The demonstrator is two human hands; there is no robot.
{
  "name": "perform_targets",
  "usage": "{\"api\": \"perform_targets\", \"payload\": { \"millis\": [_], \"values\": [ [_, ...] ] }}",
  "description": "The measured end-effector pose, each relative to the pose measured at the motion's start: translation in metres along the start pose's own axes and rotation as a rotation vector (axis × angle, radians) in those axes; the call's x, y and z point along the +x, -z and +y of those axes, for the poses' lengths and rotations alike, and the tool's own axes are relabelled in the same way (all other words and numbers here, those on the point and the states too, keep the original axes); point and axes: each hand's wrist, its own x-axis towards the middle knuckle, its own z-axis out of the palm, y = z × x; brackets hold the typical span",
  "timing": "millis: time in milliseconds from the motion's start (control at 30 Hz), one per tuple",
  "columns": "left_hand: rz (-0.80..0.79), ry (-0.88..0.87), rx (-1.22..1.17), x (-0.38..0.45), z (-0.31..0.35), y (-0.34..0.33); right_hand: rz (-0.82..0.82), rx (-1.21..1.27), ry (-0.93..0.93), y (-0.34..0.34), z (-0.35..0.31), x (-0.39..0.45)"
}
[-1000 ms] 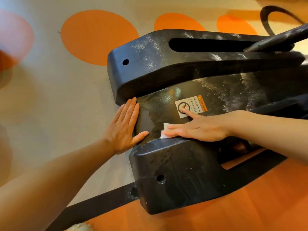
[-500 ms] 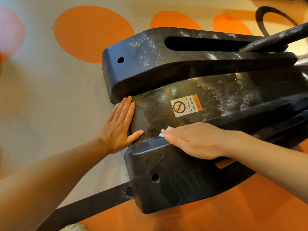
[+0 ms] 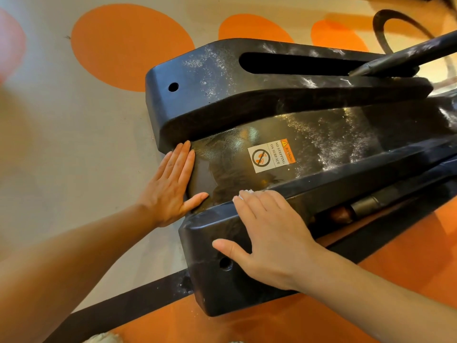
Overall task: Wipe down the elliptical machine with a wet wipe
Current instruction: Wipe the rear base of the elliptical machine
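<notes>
Black plastic, dulled by pale dust, fills the head view: elliptical machine point(image 3: 284, 100) seen at its rear housing on a floor of orange circles point(image 3: 128, 45). At left, left hand point(image 3: 170, 186) pressed flat against the end of the sunken centre panel point(image 3: 321, 142), fingers straight and together, thumb spread toward the near rail point(image 3: 222, 280), gripping nothing; placed as it was a second ago, apparently as a brace. Between that thumb and the opposite fingertips, a smeared, glossier patch of panel, judged already wiped. Just past the fingertips of the right hand point(image 3: 269, 233), a sliver of white: wet wipe point(image 3: 247, 191), nearly all hidden under the fingers and pinned against the rail's upper inner edge. Fingers of this hand extended and lying over the rail top, thumb splayed down its side beside a round hole point(image 3: 225, 264). A second ago stretched across the panel with a finger near the warning sticker point(image 3: 271, 155); now drawn back onto the rail, leaving the sticker uncovered beyond the knuckles. Shift suggests work moving from panel to near rail. Farther right, heavy dust on the panel, far rail point(image 3: 259, 80) and lever bar point(image 3: 408, 56): much judged left to wipe.
</notes>
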Motion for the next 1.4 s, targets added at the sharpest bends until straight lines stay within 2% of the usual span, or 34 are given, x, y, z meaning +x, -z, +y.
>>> {"api": "perform_targets", "payload": {
  "millis": [200, 300, 433, 667, 867, 1100, 1300, 1400],
  "values": [
    [0.002, 0.007, -0.020, 0.000, 0.001, 0.001, 0.108, 0.162, -0.035, 0.007, 0.004, -0.006],
    [-0.001, 0.007, -0.025, 0.000, 0.001, 0.000, 0.173, 0.108, -0.035, 0.012, 0.009, 0.001],
    [-0.001, 0.004, -0.029, 0.000, 0.000, -0.001, 0.115, 0.021, 0.029, 0.005, 0.014, 0.009],
    [0.003, -0.016, -0.030, 0.001, -0.001, 0.000, 0.035, 0.046, 0.133, 0.007, 0.007, 0.014],
    [-0.002, -0.023, -0.022, 0.001, -0.001, 0.000, 0.029, 0.027, -0.071, 0.021, 0.033, 0.007],
    [-0.003, -0.007, -0.030, 0.000, 0.002, 0.003, 0.025, 0.077, 0.031, 0.017, 0.009, 0.012],
    [-0.006, -0.016, -0.037, 0.000, 0.001, 0.006, 0.100, -0.016, -0.243, 0.019, 0.063, -0.005],
    [-0.015, -0.020, -0.035, 0.000, 0.000, 0.005, 0.149, 0.042, -0.230, 0.014, 0.059, -0.004]
  ]
}}
